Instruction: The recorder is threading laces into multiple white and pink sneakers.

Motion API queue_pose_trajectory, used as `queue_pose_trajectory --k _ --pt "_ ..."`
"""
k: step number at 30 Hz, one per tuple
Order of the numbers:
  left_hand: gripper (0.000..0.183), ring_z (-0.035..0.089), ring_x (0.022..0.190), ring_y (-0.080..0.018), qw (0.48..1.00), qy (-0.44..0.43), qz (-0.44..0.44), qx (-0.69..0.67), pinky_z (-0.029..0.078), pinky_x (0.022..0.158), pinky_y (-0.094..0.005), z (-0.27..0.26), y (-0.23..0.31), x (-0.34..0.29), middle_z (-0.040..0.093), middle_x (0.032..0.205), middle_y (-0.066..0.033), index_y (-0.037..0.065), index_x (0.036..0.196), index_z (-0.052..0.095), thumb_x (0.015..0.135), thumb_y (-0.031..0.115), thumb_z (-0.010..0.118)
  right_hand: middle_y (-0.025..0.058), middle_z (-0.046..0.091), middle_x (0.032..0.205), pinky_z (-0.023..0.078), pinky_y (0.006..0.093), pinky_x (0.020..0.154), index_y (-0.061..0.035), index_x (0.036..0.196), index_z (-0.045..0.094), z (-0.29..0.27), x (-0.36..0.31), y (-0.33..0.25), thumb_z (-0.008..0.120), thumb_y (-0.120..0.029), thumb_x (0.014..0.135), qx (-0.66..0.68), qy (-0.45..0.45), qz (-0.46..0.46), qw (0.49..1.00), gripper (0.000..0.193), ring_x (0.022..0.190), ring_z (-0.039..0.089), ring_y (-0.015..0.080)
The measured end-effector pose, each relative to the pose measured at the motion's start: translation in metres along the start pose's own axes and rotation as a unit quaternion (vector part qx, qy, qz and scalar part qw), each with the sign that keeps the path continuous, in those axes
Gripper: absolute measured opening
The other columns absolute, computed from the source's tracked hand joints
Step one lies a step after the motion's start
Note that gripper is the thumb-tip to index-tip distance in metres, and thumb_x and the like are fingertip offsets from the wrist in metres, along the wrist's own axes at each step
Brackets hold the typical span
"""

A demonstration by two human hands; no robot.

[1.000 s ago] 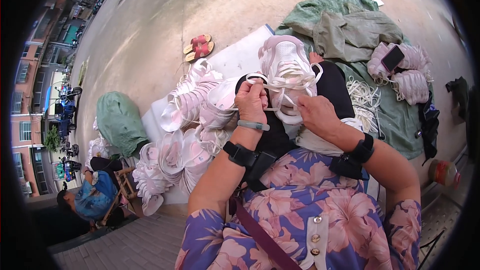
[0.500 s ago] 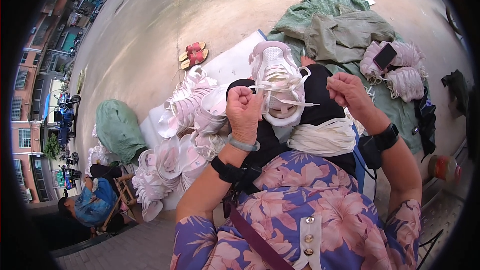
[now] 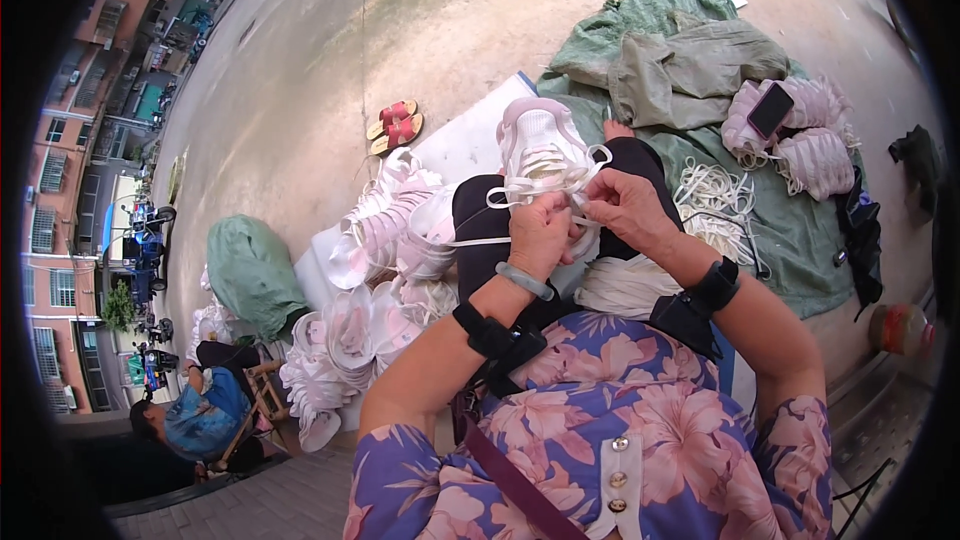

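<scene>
A white and pale pink sneaker (image 3: 540, 135) rests across my lap, its toe and heel ends pointing away from and toward me. White shoelace (image 3: 520, 190) runs in loops over its front. My left hand (image 3: 541, 232) is closed on the lace at the near end of the shoe. Close beside it, my right hand (image 3: 628, 206) pinches the lace too, with a loop rising above its fingers. The two hands nearly touch and cover the near part of the sneaker. A bundle of white laces (image 3: 625, 286) lies on my lap below my right hand.
Stacked white and pink shoe pieces (image 3: 350, 325) lie on my left, near red sandals (image 3: 394, 127). Loose laces (image 3: 716, 202) and green sacking (image 3: 795, 230) are on the right. A phone (image 3: 771, 111) rests on bundled shoe pieces (image 3: 812, 162). A seated person (image 3: 205, 418) is at far left.
My hands were apart on either side of the sneaker; both have come together over its near end. My right hand has moved left onto the lace.
</scene>
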State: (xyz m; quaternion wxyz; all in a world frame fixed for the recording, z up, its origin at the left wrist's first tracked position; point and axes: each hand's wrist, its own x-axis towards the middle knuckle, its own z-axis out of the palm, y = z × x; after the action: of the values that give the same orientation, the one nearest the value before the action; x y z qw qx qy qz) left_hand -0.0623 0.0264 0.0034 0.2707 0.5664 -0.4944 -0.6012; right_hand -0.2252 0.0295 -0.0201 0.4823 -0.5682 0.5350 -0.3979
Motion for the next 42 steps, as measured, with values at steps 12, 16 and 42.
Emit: queue_pose_trajectory --k 12,16,42 --pt "0.014 0.047 0.035 -0.006 0.996 0.014 0.019 -0.09 0.034 0.031 -0.0197 0.008 -0.007 0.019 0.058 0.06 -0.0023 0.002 0.085 0.061 0.087 0.01 0.051 0.0107 0.055 0.072 0.045 0.0388 0.063 -0.0041 0.08 0.053 0.001 0.003 -0.006 0.069 -0.015 0.066 -0.134 0.025 -0.069 0.988 0.024 0.07 0.057 0.0299" --pt "0.012 0.044 0.036 -0.005 0.997 -0.006 -0.006 -0.08 0.033 0.034 -0.0181 0.005 -0.005 0.018 0.06 0.064 -0.0016 0.002 0.09 0.06 0.089 0.011 0.052 0.0114 0.056 0.072 0.045 0.039 0.062 -0.0036 0.079 0.054 0.004 0.002 -0.002 0.068 -0.016 0.067 -0.149 0.046 -0.126 0.98 0.023 0.07 0.057 0.03" --pt "0.015 0.055 0.051 -0.0105 0.958 0.085 -0.03 -0.273 0.042 0.045 -0.0212 -0.118 -0.023 0.002 0.061 0.07 -0.006 0.005 0.094 0.059 0.087 0.018 0.059 0.0001 0.056 0.066 0.048 0.0208 0.048 -0.0044 0.081 0.057 -0.01 0.021 0.002 0.063 -0.018 0.085 0.248 0.034 0.121 0.961 0.016 0.053 0.054 0.0077"
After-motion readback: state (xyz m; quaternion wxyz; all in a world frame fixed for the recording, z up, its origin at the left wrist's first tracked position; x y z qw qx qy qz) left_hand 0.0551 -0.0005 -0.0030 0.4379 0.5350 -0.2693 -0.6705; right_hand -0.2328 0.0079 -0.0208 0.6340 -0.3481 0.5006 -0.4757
